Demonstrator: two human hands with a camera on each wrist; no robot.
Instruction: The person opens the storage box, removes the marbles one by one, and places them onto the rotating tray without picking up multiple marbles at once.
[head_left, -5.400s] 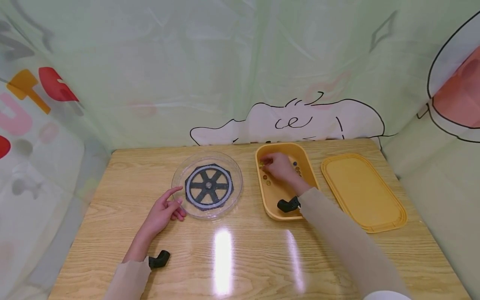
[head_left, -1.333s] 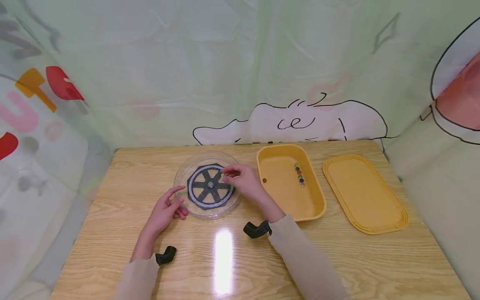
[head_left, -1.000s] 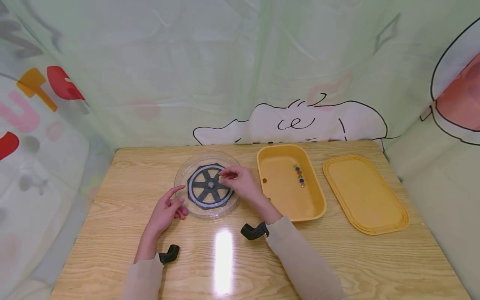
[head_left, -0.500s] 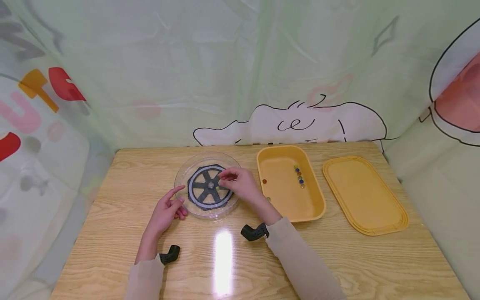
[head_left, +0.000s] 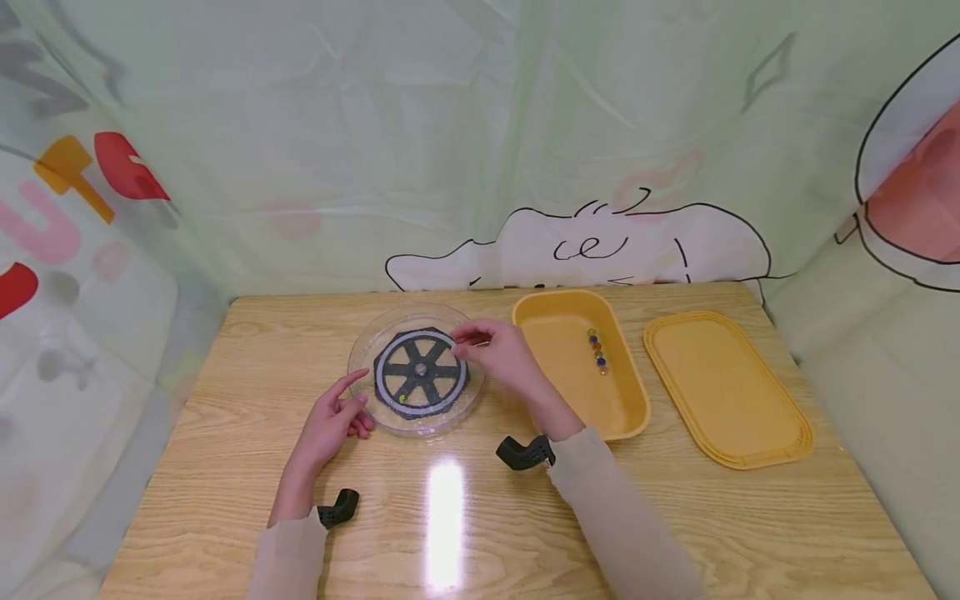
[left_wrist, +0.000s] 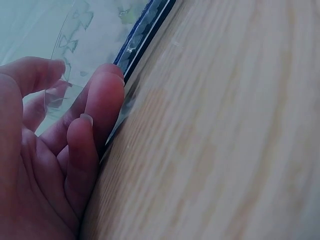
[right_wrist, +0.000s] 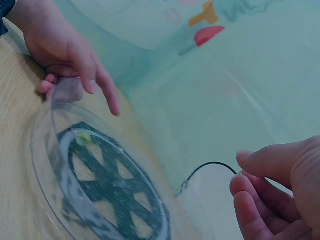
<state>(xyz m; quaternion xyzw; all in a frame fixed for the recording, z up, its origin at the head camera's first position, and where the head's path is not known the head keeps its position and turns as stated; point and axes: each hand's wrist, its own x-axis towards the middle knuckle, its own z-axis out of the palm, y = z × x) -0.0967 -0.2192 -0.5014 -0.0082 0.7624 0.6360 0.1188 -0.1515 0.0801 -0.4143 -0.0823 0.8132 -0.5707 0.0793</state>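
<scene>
1. Marble (head_left: pixel 402 399), green-yellow, sits inside the clear dish (head_left: pixel 363 352), over the near-left part of the dark wheel-shaped insert (head_left: pixel 421 369); whether in a gap or on a spoke is too small to tell.
2. Right hand (head_left: pixel 506 354) hangs above the dish's right side, thumb and fingertips drawn together, nothing visible between them.
3. Left hand (head_left: pixel 330 425) is at the near-left rim, fingers loose and apart, touching the wall.
4. Step in hand, I judge: moving marbles singly into the dish; this one looks released.
5. Across the desk (head_left: pixel 375 550), a mixed-colour row of marbles (head_left: pixel 597 347) lies in the yellow tray (head_left: pixel 592 408), toward its right side.
6. Next move, probably: right fingers clear the rim and pinch another from the tray; left fingers need only steady the dish.
</scene>
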